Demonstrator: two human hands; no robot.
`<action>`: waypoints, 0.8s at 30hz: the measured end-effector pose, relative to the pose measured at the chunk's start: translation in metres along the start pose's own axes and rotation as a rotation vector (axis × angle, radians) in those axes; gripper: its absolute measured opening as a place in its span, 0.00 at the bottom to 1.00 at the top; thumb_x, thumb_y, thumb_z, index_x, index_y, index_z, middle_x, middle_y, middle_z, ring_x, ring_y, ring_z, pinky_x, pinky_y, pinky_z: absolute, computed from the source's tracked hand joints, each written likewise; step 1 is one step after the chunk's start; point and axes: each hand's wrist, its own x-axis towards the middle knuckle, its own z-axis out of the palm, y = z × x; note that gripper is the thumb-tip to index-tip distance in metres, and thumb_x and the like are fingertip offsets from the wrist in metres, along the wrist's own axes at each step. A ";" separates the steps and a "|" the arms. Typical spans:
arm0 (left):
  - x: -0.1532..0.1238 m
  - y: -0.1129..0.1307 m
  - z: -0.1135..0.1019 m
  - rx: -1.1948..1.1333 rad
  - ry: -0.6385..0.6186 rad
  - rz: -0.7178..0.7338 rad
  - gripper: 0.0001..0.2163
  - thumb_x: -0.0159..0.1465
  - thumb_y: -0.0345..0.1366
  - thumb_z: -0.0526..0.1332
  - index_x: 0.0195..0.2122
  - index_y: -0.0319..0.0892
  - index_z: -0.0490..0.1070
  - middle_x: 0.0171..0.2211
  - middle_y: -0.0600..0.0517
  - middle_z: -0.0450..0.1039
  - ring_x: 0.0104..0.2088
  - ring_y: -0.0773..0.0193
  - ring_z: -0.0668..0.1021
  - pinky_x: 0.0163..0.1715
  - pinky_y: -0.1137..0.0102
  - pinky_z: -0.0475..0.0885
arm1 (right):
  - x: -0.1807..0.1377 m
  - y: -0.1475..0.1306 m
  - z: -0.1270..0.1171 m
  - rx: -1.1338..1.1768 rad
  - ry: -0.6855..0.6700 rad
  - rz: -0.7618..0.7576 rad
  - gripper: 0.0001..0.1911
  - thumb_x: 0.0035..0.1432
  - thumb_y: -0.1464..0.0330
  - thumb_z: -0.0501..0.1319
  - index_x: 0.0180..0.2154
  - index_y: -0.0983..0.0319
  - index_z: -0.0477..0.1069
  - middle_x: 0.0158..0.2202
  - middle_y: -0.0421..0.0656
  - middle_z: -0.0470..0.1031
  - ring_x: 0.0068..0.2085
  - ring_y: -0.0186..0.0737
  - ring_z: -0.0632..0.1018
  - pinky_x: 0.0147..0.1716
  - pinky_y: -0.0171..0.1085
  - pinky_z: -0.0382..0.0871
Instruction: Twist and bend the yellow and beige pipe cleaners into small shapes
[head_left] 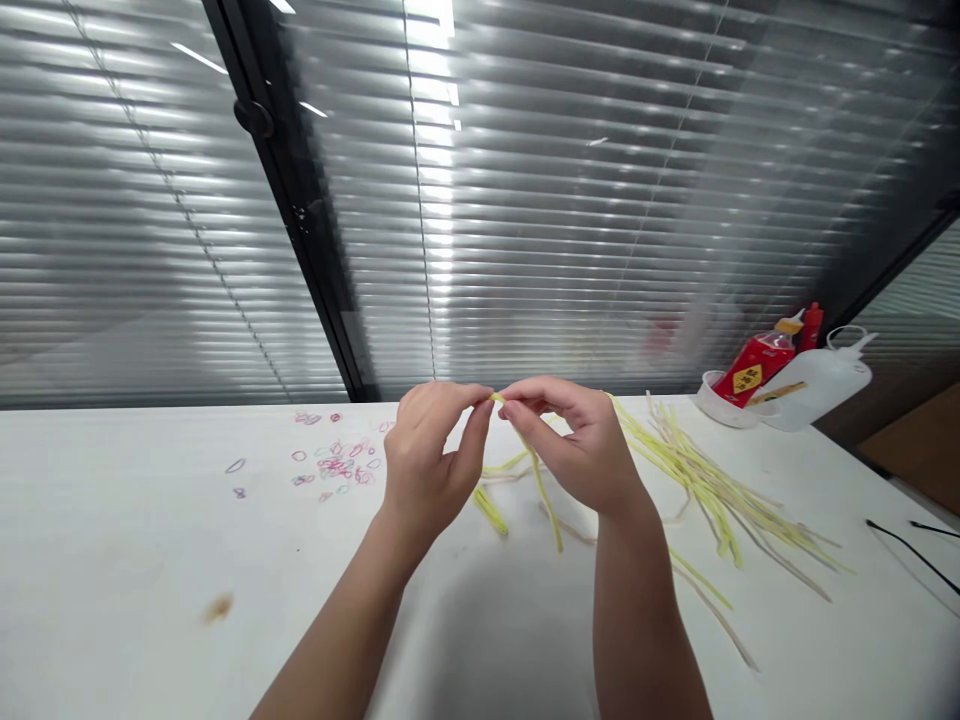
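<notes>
Yellow strip [540,484], upper end clamped in fingers [474,437] of left hand [426,460] and right hand [585,455]

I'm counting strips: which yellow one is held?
The yellow strip pinched by the left hand and right hand, its tail slanting down; the bunch and short piece lie on the table.

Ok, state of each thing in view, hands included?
Left hand: pinching yellow strip
Right hand: pinching yellow strip
Yellow strip: held up, one end dangling
Yellow and beige strips: loosely fanned out
Small coloured bands: scattered, many clumped
Red bottle: yellow cap on
Squeeze bottle: nozzle top on
Blinds: lowered
</notes>
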 end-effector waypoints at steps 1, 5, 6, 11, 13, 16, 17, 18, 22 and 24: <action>0.000 0.001 0.000 -0.008 0.006 0.000 0.06 0.58 0.26 0.60 0.35 0.43 0.72 0.29 0.53 0.75 0.30 0.65 0.75 0.35 0.67 0.69 | 0.000 0.000 0.000 0.019 -0.004 0.009 0.05 0.57 0.69 0.60 0.35 0.59 0.75 0.32 0.40 0.76 0.33 0.36 0.76 0.35 0.36 0.70; -0.001 0.004 -0.001 -0.051 0.014 -0.020 0.06 0.58 0.25 0.60 0.33 0.43 0.72 0.27 0.54 0.74 0.28 0.66 0.74 0.38 0.66 0.70 | 0.001 0.000 0.002 0.105 -0.029 0.050 0.04 0.56 0.68 0.60 0.35 0.59 0.74 0.32 0.41 0.76 0.34 0.37 0.75 0.35 0.37 0.71; -0.001 0.004 -0.001 -0.065 0.015 -0.038 0.06 0.57 0.25 0.60 0.33 0.43 0.72 0.27 0.54 0.75 0.28 0.66 0.74 0.39 0.66 0.70 | 0.001 0.000 0.003 0.132 -0.035 0.056 0.04 0.56 0.68 0.61 0.34 0.59 0.74 0.32 0.40 0.76 0.34 0.37 0.75 0.35 0.37 0.70; -0.002 0.007 -0.005 -0.238 -0.012 -0.213 0.05 0.58 0.26 0.61 0.34 0.43 0.73 0.29 0.54 0.75 0.30 0.66 0.75 0.38 0.67 0.71 | 0.002 0.002 0.004 0.249 -0.055 0.087 0.03 0.55 0.68 0.62 0.33 0.58 0.74 0.30 0.40 0.75 0.32 0.36 0.74 0.34 0.37 0.70; -0.001 0.008 -0.006 -0.341 -0.052 -0.307 0.04 0.58 0.28 0.61 0.33 0.43 0.73 0.29 0.53 0.76 0.31 0.65 0.76 0.35 0.69 0.71 | 0.002 0.003 0.003 0.269 -0.060 0.109 0.03 0.54 0.68 0.63 0.33 0.59 0.75 0.30 0.40 0.74 0.33 0.36 0.74 0.34 0.37 0.70; 0.001 0.007 -0.008 -0.456 -0.124 -0.444 0.02 0.59 0.31 0.62 0.32 0.42 0.74 0.29 0.52 0.76 0.32 0.65 0.76 0.34 0.70 0.71 | 0.002 0.005 0.002 0.264 -0.061 0.137 0.03 0.53 0.67 0.64 0.32 0.59 0.75 0.30 0.40 0.75 0.33 0.37 0.75 0.34 0.38 0.70; 0.002 0.007 -0.008 -0.484 -0.142 -0.489 0.02 0.59 0.32 0.62 0.31 0.42 0.74 0.29 0.52 0.76 0.32 0.65 0.76 0.34 0.70 0.71 | 0.002 0.005 0.002 0.258 -0.058 0.144 0.03 0.53 0.67 0.64 0.32 0.59 0.75 0.29 0.41 0.75 0.33 0.37 0.75 0.34 0.38 0.70; 0.002 0.007 -0.009 -0.514 -0.161 -0.538 0.02 0.59 0.33 0.63 0.31 0.42 0.74 0.29 0.52 0.76 0.32 0.64 0.76 0.35 0.70 0.71 | 0.002 0.005 0.002 0.254 -0.055 0.150 0.03 0.52 0.67 0.65 0.31 0.59 0.75 0.29 0.41 0.75 0.32 0.37 0.74 0.34 0.38 0.70; 0.006 0.006 -0.012 -0.684 -0.245 -0.724 0.05 0.59 0.36 0.63 0.31 0.41 0.74 0.28 0.51 0.76 0.33 0.63 0.77 0.35 0.68 0.71 | 0.002 0.004 0.003 0.248 -0.038 0.153 0.03 0.51 0.67 0.66 0.29 0.60 0.75 0.30 0.40 0.74 0.32 0.36 0.73 0.32 0.36 0.69; 0.007 0.005 -0.014 -0.769 -0.286 -0.785 0.05 0.58 0.37 0.63 0.31 0.41 0.74 0.29 0.51 0.76 0.33 0.62 0.77 0.36 0.67 0.71 | 0.002 0.004 0.003 0.251 -0.034 0.143 0.04 0.50 0.67 0.67 0.28 0.60 0.74 0.29 0.40 0.74 0.31 0.35 0.73 0.32 0.36 0.69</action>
